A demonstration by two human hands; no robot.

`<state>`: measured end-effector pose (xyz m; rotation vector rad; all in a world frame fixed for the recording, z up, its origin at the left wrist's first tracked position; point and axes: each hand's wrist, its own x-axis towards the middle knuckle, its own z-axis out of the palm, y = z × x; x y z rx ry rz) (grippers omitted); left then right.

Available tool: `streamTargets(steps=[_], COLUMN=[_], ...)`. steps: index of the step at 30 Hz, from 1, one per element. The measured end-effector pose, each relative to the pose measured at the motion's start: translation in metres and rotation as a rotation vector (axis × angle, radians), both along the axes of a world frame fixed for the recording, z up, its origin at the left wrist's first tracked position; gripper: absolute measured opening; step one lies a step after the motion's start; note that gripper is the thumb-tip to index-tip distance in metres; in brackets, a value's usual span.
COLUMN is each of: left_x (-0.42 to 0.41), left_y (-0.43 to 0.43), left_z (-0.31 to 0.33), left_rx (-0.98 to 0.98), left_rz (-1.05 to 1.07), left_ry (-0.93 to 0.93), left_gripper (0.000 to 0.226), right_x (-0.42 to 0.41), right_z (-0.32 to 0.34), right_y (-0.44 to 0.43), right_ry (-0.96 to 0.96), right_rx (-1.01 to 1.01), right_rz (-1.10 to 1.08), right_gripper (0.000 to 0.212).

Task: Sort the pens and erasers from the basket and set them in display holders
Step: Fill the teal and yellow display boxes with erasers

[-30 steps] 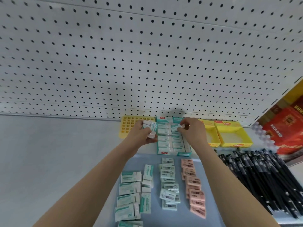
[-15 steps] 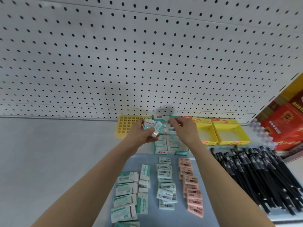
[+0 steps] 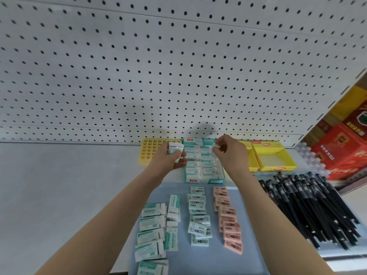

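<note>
Nr the mat [image 3: 198,261]'s front edge nothing differs from 1 s ago. The teal-banded erasers [image 3: 152,223] lie along its left edge, the mint erasers [image 3: 198,229] down the middle and the pink erasers [image 3: 230,227] right of them, all in the same loose columns. The pens [image 3: 309,205] are heaped off the mat's right edge, as before.

The change is further back, over the box [image 3: 206,181] at the mat's far edge. Half a sec ago the L hand [image 3: 168,159] had the top piece of its stack [image 3: 174,150] fanned toward the R hand [image 3: 231,155]. Now the stack sits closer to the palm, fingers & thumb curled round it, and the hands are slightly further apart. The R hand's thumb & forefinger are closed on a small white eraser [image 3: 216,146] above the box's far right corner. Prob a hand-off just made, so one more piece goes into the box, which looks nearly full. The mat's columns wait their turn.

Materials: the erasers are small flat blocks in paper sleeves, some w/ glossy wrap, so likely slippery. The pens are slim black sticks w/ pale bands and would roll. The box is thin card w/ low walls. The trays [image 3: 278,167] right of it are shallow folded yellow card. The grid holder [image 3: 151,151] at the shelf [image 3: 59,185]'s back edge is yellow plastic w/ square cells. Behind is the pegboard [image 3: 178,76], white w/ round holes.
</note>
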<state>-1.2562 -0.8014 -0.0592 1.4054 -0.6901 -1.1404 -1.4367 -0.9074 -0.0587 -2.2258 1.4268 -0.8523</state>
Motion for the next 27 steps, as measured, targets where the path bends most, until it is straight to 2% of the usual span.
streamTargets(steps=[2, 6, 9, 14, 20, 24, 27], left_x=[0.0, 0.003, 0.005, 0.006, 0.005, 0.003, 0.001], left_y=[0.002, 0.008, 0.011, 0.013, 0.015, 0.013, 0.012], left_z=[-0.001, -0.001, 0.0, 0.001, -0.001, -0.003, -0.004], left_rx=[0.001, -0.002, -0.001, -0.006, -0.014, -0.001, 0.006], left_rz=[-0.005, -0.004, 0.003, -0.004, -0.009, -0.022, -0.03], left_ry=[-0.013, -0.025, -0.025, -0.015, -0.025, -0.041, -0.051], left_gripper=[0.018, 0.02, 0.022, 0.02, 0.02, 0.02, 0.021], right_x=[0.009, 0.015, 0.012, 0.003, -0.01, -0.007, 0.004], right_z=[-0.004, -0.006, -0.003, 0.001, 0.006, 0.001, -0.009], right_y=[0.005, 0.008, 0.003, -0.003, -0.008, -0.014, -0.012], right_ry=[0.114, 0.292, 0.403, 0.47, 0.368, 0.471, 0.443], right_rx=[-0.014, 0.215, 0.19, 0.041, 0.136, -0.002, 0.003], right_rz=[0.099, 0.248, 0.279, 0.226, 0.254, 0.116, 0.119], right_gripper=[0.014, 0.027, 0.026, 0.024, 0.024, 0.024, 0.024])
